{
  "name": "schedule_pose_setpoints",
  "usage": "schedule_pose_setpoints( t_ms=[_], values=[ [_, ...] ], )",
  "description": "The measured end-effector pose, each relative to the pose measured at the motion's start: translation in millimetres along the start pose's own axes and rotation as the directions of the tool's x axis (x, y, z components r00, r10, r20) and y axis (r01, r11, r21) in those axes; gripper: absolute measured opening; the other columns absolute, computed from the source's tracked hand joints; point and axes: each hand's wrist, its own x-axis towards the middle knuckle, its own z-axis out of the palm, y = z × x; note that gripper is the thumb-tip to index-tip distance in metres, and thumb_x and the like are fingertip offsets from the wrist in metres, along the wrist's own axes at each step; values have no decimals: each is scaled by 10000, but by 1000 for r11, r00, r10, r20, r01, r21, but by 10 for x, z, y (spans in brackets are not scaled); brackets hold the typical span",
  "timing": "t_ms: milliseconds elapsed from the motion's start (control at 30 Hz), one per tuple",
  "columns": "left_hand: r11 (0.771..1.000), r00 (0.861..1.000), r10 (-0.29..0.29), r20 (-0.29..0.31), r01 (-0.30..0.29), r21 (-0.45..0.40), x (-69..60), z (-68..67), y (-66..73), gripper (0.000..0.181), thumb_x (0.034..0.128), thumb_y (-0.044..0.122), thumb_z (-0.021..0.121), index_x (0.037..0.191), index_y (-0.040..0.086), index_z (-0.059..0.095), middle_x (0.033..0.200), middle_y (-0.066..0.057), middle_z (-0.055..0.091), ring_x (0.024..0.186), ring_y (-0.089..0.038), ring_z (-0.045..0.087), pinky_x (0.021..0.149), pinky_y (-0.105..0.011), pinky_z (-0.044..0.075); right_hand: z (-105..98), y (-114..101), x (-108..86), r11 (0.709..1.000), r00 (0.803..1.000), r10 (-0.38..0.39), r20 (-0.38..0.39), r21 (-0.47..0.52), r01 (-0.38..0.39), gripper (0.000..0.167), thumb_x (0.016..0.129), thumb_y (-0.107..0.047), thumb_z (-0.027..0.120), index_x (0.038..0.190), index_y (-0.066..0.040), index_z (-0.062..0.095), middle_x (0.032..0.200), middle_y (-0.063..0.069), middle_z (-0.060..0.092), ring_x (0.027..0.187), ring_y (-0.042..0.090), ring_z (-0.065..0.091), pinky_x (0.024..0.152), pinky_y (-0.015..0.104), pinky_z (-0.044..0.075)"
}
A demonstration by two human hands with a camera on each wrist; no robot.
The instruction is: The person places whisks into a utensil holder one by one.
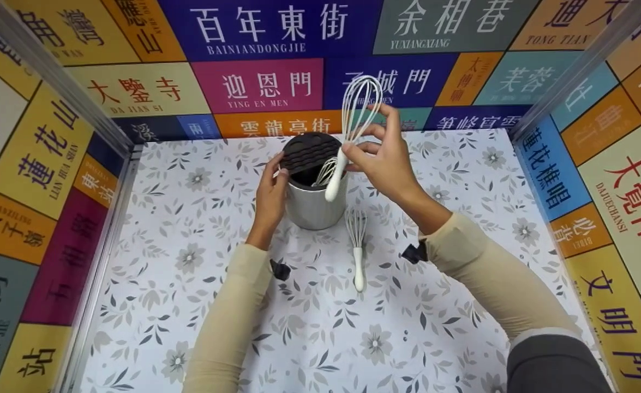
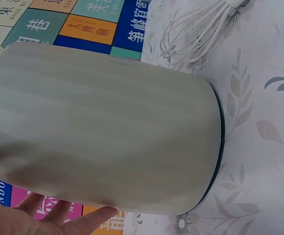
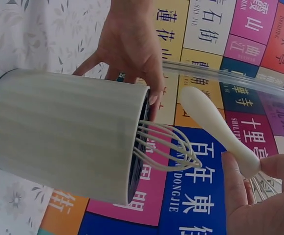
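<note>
A pale ribbed utensil holder [image 1: 316, 210] stands upright on the table, with a black slotted insert [image 1: 309, 152] covering part of its top. My left hand [image 1: 270, 197] grips its left side, thumb at the rim. Wire loops of one whisk [image 3: 168, 147] stick out of the opening; its handle is hidden inside. Over the front right of the rim, my right hand [image 1: 383, 161] pinches a second white whisk [image 1: 337, 177] where handle meets wires. That whisk's loops point up and its handle tilts down, outside the holder. A third whisk [image 1: 359, 267] lies on the table, handle toward me.
The table [image 1: 375, 344] has a white cloth with grey flowers and leaves. Colourful panels with printed characters [image 1: 257, 84] rise behind and on both sides, close behind the holder. Clear corner strips [image 1: 94, 256] edge the panels.
</note>
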Motion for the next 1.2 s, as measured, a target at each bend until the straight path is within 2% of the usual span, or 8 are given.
schedule_pose_setpoints(
  t_ms=[100, 200, 300, 433, 633, 800, 1033, 1200],
  values=[
    [1000, 1000, -3, 5, 3, 11, -5, -4, -1, 425, 1077, 411, 462, 1500, 377, 487, 1530, -5, 488, 956, -205, 592, 779, -343, 455, 89, -28, 75, 1000, 1000, -19, -20, 3, 19, 749, 921, -115, 747, 1487, -210, 266, 1148, 133, 609, 938, 303, 732, 740, 465, 624],
    [1000, 1000, -6, -4, 6, 20, -1, -1, 0, 427, 1071, 409, 469, 1497, 378, 492, 1547, -8, 483, 1073, -186, 618, 847, -349, 477, 186, -24, 158, 1000, 998, -30, -48, 5, 31, 783, 922, -95, 742, 1506, -206, 233, 1165, 136, 605, 945, 309, 725, 758, 479, 620],
    [1000, 1000, -10, -15, 10, 19, 4, -1, -8, 429, 1066, 392, 481, 1494, 365, 500, 1550, -21, 487, 1167, -197, 625, 915, -364, 490, 287, 28, 235, 998, 996, -49, -75, -50, 45, 840, 919, -86, 743, 1540, -202, 190, 1199, 143, 613, 939, 286, 721, 759, 455, 619],
    [1000, 1000, -8, -8, 8, 23, 5, -3, -6, 431, 1067, 405, 478, 1496, 370, 497, 1548, -43, 483, 1204, -215, 626, 941, -383, 495, 391, 132, 306, 979, 989, -124, -83, -170, 109, 887, 920, -99, 746, 1576, -193, 156, 1220, 148, 639, 925, 224, 724, 789, 356, 605],
    [1000, 1000, -8, 3, 8, 23, 7, -9, 0, 430, 1070, 422, 469, 1498, 388, 489, 1554, -23, 478, 1201, -226, 627, 927, -393, 488, 501, 301, 384, 957, 973, -225, -61, -204, 208, 853, 885, -46, 760, 1547, -148, 232, 1160, 190, 659, 885, 232, 727, 801, 309, 600],
    [1000, 1000, -15, 11, 15, 6, 16, -7, -1, 441, 1081, 383, 470, 1520, 346, 476, 1577, -41, 458, 1283, -264, 595, 1006, -425, 477, 537, 416, 403, 952, 973, -225, -53, -227, 207, 860, 859, -24, 765, 1531, -126, 238, 1112, 148, 677, 892, 228, 725, 789, 288, 602],
    [1000, 1000, -5, 13, 5, 0, 3, -5, -3, 443, 1083, 364, 469, 1526, 341, 466, 1574, -35, 460, 1291, -250, 592, 1037, -433, 474, 531, 522, 373, 954, 981, -194, -25, -240, 182, 944, 842, -40, 787, 1565, -232, 213, 1148, 224, 634, 856, 208, 725, 778, 287, 606],
    [1000, 1000, -10, 17, 10, -9, 8, -7, -3, 449, 1086, 359, 464, 1535, 334, 457, 1576, -22, 462, 1299, -258, 586, 1048, -438, 465, 529, 583, 338, 942, 981, -195, 4, -279, 188, 970, 826, -83, 821, 1577, -225, 225, 1197, 179, 580, 829, 174, 722, 783, 268, 602]
  ],
)
